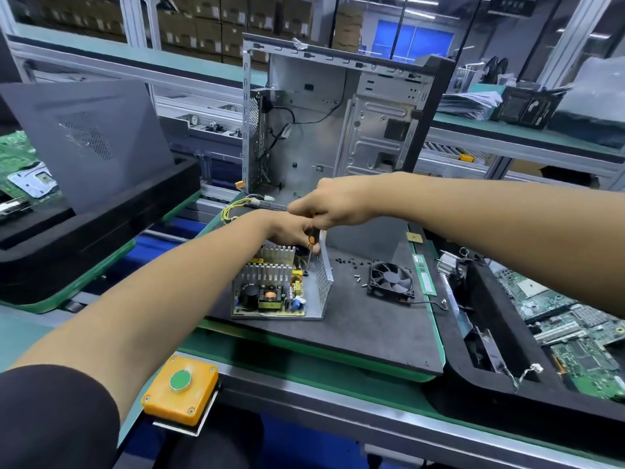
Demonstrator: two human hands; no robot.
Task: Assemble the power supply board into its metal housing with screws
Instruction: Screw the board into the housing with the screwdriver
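Observation:
The power supply board (270,297), with finned heatsinks, a black capacitor and a transformer, lies inside its open metal housing (324,282) on the black mat. A screwdriver (311,243) with an orange and black handle stands upright over the board's right edge, its tip down by the perforated wall. My right hand (329,206) grips the top of the handle from above. My left hand (292,231) sits just under it, fingers around the lower handle and shaft. Several small black screws (348,262) lie loose on the mat to the right.
A black fan (392,278) lies right of the housing, with a RAM stick (426,274) beside it. An open PC case (334,123) stands behind. A yellow box with a green button (181,387) is at the front edge. Motherboards (571,326) lie right and far left.

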